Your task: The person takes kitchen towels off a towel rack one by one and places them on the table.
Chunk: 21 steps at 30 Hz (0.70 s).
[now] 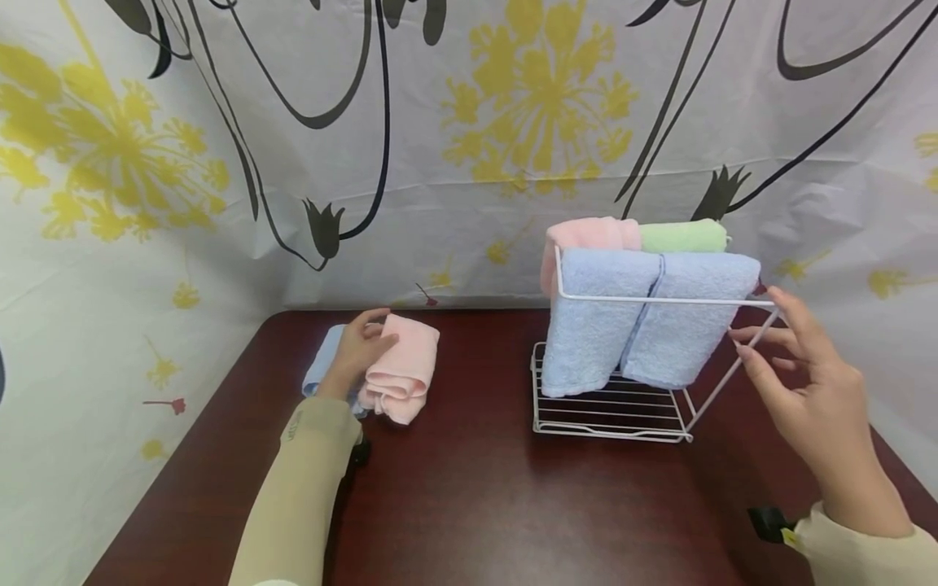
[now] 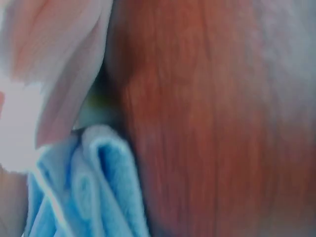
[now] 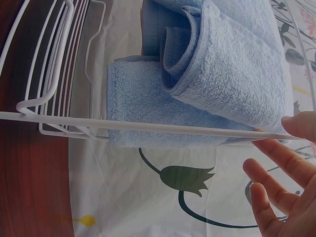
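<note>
In the head view my left hand (image 1: 357, 352) grips a folded pink towel (image 1: 412, 350) by its upper left side, with one finger across the front. Partly behind that hand lies a folded blue towel (image 1: 322, 358); the blurred left wrist view has the pink towel (image 2: 59, 69) over the blue towel's folds (image 2: 98, 182). My right hand (image 1: 824, 399) pinches the upper corner of a white wire rack (image 1: 608, 430) between thumb and fingers. Blue towels (image 1: 608, 317) hang over the rack's top bars, and the right wrist view shows the thumb and forefinger on the thin wire (image 3: 197, 129).
Behind the blue towels, a pink towel (image 1: 593, 233) and a green towel (image 1: 681, 236) also hang on the rack. The dark red wooden table (image 1: 469, 488) meets a flower-patterned cloth (image 1: 476, 268) at its back edge and sides.
</note>
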Motion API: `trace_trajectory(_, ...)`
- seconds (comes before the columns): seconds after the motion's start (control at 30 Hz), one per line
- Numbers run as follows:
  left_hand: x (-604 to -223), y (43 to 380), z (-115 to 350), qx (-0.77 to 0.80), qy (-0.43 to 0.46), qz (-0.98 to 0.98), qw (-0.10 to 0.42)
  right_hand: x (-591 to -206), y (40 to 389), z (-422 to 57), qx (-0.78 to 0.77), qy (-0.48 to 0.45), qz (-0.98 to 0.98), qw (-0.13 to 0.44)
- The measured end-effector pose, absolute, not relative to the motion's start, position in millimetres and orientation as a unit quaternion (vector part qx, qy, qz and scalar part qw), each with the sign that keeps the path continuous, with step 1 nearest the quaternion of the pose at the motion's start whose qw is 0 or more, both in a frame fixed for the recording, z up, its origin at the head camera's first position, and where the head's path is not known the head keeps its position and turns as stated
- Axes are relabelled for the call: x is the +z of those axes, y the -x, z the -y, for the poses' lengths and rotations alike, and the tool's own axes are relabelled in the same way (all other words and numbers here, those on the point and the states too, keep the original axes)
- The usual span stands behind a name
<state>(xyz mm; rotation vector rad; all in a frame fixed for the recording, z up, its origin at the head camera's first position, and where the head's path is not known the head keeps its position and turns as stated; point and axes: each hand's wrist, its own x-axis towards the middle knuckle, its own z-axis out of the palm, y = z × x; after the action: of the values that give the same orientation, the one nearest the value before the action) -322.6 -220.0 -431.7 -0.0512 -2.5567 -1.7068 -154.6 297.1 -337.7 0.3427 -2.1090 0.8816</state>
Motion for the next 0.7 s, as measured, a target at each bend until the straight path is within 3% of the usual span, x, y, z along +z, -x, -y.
trace_trajectory(0.7,-406.1,297.1,243.0,-0.538,0.065,0.839,0.058,-338.1,155.0,-298.8,0.363,-0.146,0.830,0.398)
